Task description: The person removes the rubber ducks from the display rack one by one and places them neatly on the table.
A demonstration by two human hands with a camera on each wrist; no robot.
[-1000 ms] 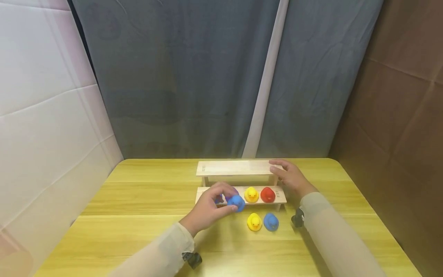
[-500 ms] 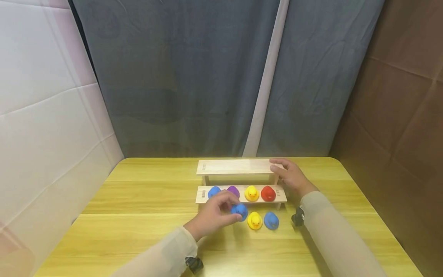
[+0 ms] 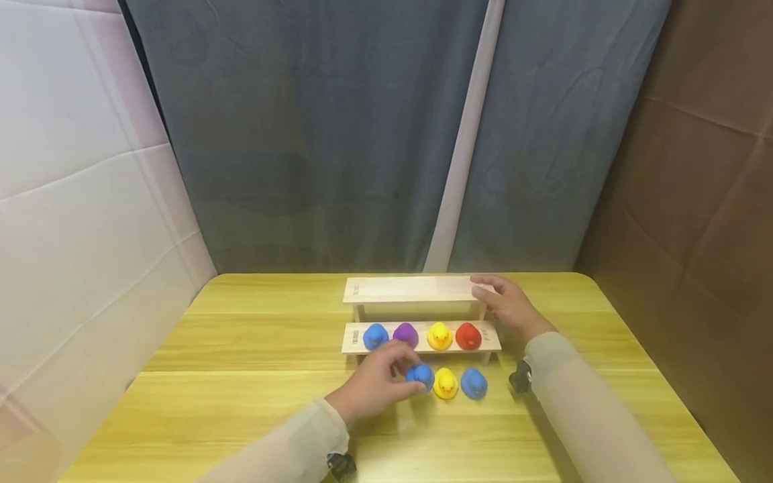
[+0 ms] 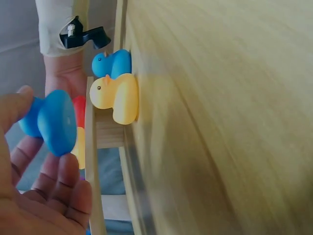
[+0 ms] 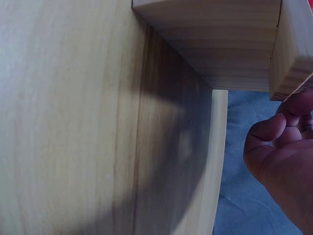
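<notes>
My left hand (image 3: pixel 377 382) pinches a blue toy duck (image 3: pixel 421 378) between thumb and fingertips. In the left wrist view that held duck (image 4: pixel 54 122) hangs tilted, apart from the table. Just right of it on the table sit a yellow duck (image 3: pixel 445 384) and another blue duck (image 3: pixel 474 384). My right hand (image 3: pixel 513 312) grips the right end of the upper wooden shelf (image 3: pixel 410 290); its fingers (image 5: pixel 266 132) meet the board's corner in the right wrist view. Along the lower shelf (image 3: pixel 356 345) stand blue (image 3: pixel 376 337), purple (image 3: pixel 406 334), yellow (image 3: pixel 439 337) and red (image 3: pixel 468 337) ducks.
The two wooden shelves stand one behind the other towards the back of the wood-grain table (image 3: pixel 241 376), the rear one higher. A grey curtain (image 3: pixel 302 147) hangs behind, with a white cloth (image 3: pixel 78 168) at the left and a brown one (image 3: pixel 694 201) at the right.
My left hand has moved down and slightly right with the blue duck, from in front of the lower shelf to beside the yellow duck. The right hand stays at the upper shelf's end.
</notes>
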